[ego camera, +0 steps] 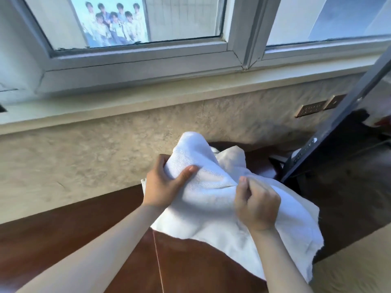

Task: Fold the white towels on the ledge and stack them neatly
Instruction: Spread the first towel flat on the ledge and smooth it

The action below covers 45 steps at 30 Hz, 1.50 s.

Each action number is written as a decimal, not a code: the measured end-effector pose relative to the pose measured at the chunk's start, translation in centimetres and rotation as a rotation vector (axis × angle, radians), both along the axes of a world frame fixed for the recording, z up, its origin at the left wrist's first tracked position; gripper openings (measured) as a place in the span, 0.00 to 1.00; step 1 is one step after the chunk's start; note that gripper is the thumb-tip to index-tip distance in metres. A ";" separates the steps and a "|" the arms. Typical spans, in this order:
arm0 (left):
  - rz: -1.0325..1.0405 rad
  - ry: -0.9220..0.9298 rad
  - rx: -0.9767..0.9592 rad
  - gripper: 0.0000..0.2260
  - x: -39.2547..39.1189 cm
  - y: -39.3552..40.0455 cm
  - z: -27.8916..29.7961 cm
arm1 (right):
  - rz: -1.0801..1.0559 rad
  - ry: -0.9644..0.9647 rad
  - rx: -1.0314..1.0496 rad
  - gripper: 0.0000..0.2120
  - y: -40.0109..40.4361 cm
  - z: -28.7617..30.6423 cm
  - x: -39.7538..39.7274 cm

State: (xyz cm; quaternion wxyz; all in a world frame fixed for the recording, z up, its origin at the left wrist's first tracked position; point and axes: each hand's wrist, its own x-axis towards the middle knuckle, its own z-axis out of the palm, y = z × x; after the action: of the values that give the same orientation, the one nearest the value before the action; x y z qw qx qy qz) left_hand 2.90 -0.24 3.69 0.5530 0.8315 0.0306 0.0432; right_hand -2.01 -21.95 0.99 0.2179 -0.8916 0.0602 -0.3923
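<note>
Presently both hands grip one white towel (pixel 211 193): left hand (pixel 163 187) pinching, right hand (pixel 257 205) fisted. Towel unfolded; no stack visible.

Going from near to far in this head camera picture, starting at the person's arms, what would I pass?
Right hand gripping the white towel → left hand gripping it too → textured wall → window ledge → window frame → group photo in the window.

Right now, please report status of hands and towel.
Left hand grips white towel. Right hand pinches it. Towel bunched, unfolded. Nothing blocking.
</note>
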 end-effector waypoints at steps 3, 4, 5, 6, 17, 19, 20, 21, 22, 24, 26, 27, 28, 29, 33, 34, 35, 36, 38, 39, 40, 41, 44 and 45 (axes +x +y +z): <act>0.065 -0.025 -0.025 0.29 -3.7 6.9 0.9 | 0.108 -0.028 -0.072 0.20 6.1 2.3 -2.1; 0.095 -0.036 -0.027 0.29 -5.3 9.7 1.3 | 0.145 -0.026 -0.094 0.21 8.8 2.9 -3.1; 0.124 -0.045 -0.023 0.30 -6.5 12.0 1.5 | 0.171 -0.021 -0.110 0.20 11.1 3.3 -3.8; 0.160 -0.051 -0.021 0.31 -8.1 14.8 1.7 | 0.199 -0.015 -0.121 0.20 13.9 3.6 -4.6; 0.584 0.028 0.221 0.25 -23.6 41.2 0.5 | 0.599 0.126 -0.153 0.19 41.6 0.6 -11.7; 0.623 0.069 0.323 0.22 -25.0 44.5 -0.1 | 0.653 0.179 -0.152 0.19 45.5 -0.6 -12.0; 0.633 0.081 0.364 0.20 -25.6 45.7 -0.5 | 0.683 0.208 -0.152 0.18 47.1 -1.1 -12.2; 0.643 0.099 0.397 0.19 -26.3 47.1 -1.1 | 0.716 0.237 -0.158 0.18 48.8 -1.9 -12.3; 0.653 0.112 0.434 0.18 -26.8 48.4 -1.8 | 0.747 0.257 -0.168 0.17 50.4 -2.9 -12.3; 0.668 0.127 0.560 0.20 -27.3 51.1 -3.9 | 0.793 0.303 -0.185 0.18 53.6 -5.0 -12.1; 0.672 0.164 0.692 0.24 -27.3 53.5 -6.3 | 0.812 0.363 -0.208 0.20 56.3 -7.5 -11.7; 0.673 0.200 0.739 0.26 -27.0 54.6 -7.6 | 0.820 0.388 -0.224 0.21 57.6 -8.9 -11.3; 0.662 0.246 0.779 0.27 -26.8 55.7 -9.0 | 0.834 0.423 -0.246 0.21 58.8 -10.3 -11.0; 0.639 0.306 0.795 0.29 -26.5 56.5 -10.4 | 0.849 0.467 -0.274 0.22 59.9 -11.8 -10.5; 0.489 0.610 0.602 0.34 -25.5 60.2 -16.6 | 0.868 0.663 -0.431 0.21 62.8 -17.1 -8.4; 0.443 0.678 0.536 0.33 -25.3 61.1 -17.6 | 0.857 0.722 -0.493 0.19 63.3 -18.3 -8.0; 0.400 0.726 0.486 0.31 -25.2 61.8 -18.2 | 0.847 0.773 -0.549 0.19 63.5 -19.1 -7.8; 0.368 0.750 0.434 0.29 -25.2 62.5 -18.9 | 0.836 0.810 -0.598 0.20 63.8 -20.0 -7.7; 0.376 0.743 0.288 0.24 -25.2 63.6 -19.7 | 0.810 0.889 -0.665 0.27 64.4 -21.0 -7.5; 0.416 0.721 0.187 0.21 -25.2 64.1 -19.9 | 0.787 0.930 -0.681 0.31 64.9 -21.2 -7.4; 0.478 0.705 0.076 0.17 -25.3 64.6 -20.3 | 0.763 0.959 -0.690 0.34 65.4 -21.1 -7.4; 0.542 0.694 -0.025 0.13 -25.2 65.2 -20.5 | 0.751 0.978 -0.694 0.35 66.1 -21.0 -7.4; 0.657 0.695 -0.357 0.13 -24.4 67.2 -20.8 | 0.829 0.935 -0.634 0.34 68.8 -20.4 -8.5; 0.662 0.727 -0.458 0.13 -24.0 67.6 -20.7 | 0.880 0.913 -0.601 0.33 69.7 -20.5 -9.1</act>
State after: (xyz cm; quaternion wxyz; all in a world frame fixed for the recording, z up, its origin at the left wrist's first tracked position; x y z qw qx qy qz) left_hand -21.11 67.37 -17.04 0.6306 0.5971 0.4888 -0.0830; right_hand -11.13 47.74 -19.49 0.0536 -0.9304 -0.3317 0.1465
